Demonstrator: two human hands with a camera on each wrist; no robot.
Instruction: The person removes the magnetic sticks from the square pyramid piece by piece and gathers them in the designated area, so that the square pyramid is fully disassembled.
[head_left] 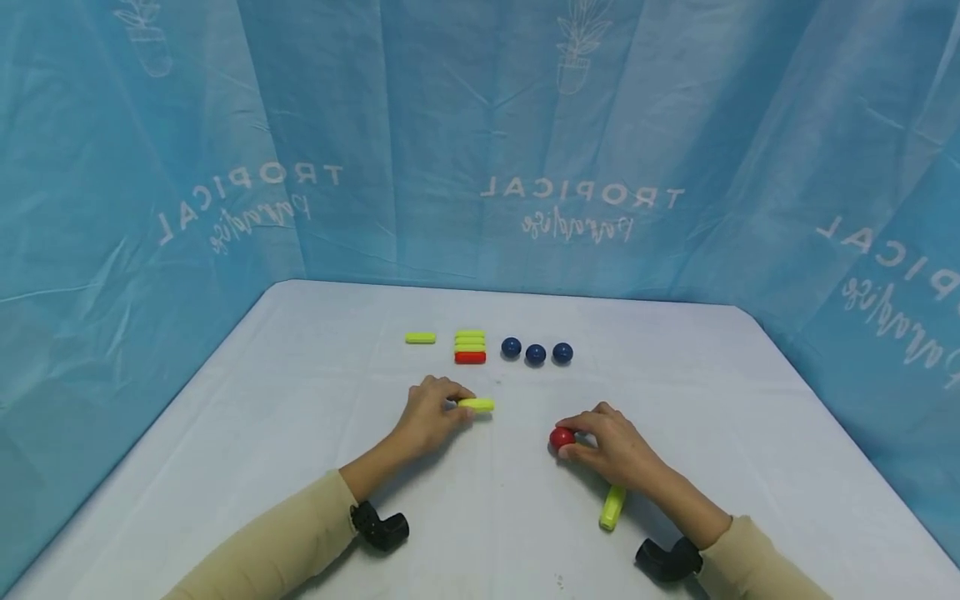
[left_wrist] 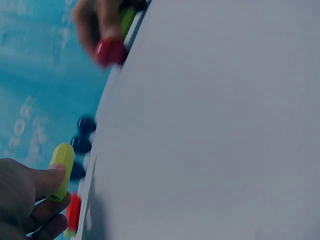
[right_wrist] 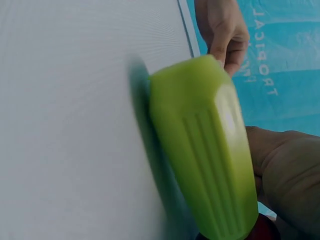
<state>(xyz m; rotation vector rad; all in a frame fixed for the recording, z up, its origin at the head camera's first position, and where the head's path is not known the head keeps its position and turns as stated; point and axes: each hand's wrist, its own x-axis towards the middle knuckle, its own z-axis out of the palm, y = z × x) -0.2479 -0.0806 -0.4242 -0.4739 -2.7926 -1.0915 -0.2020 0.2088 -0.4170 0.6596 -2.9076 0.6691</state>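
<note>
My left hand (head_left: 429,418) pinches a short yellow-green ribbed stick (head_left: 481,405) between thumb and fingers, just over the table. The same stick (left_wrist: 63,162) shows in the left wrist view, with the thumb lying along its side. To the right, my right hand (head_left: 617,447) grips a small glossy red ball (head_left: 561,437) with thumb and fingertips. Beneath the right wrist lies another yellow-green stick (head_left: 612,507); it looms large in the right wrist view (right_wrist: 207,150) and partly covers the ball there.
Farther back, several yellow-green sticks (head_left: 470,341) lie in a stack-like row with a red stick (head_left: 470,358) at its front. One lone yellow-green stick (head_left: 420,338) is left of them, and three dark blue balls (head_left: 536,355) are to the right. A blue curtain (head_left: 465,242) surrounds the white table (head_left: 337,333).
</note>
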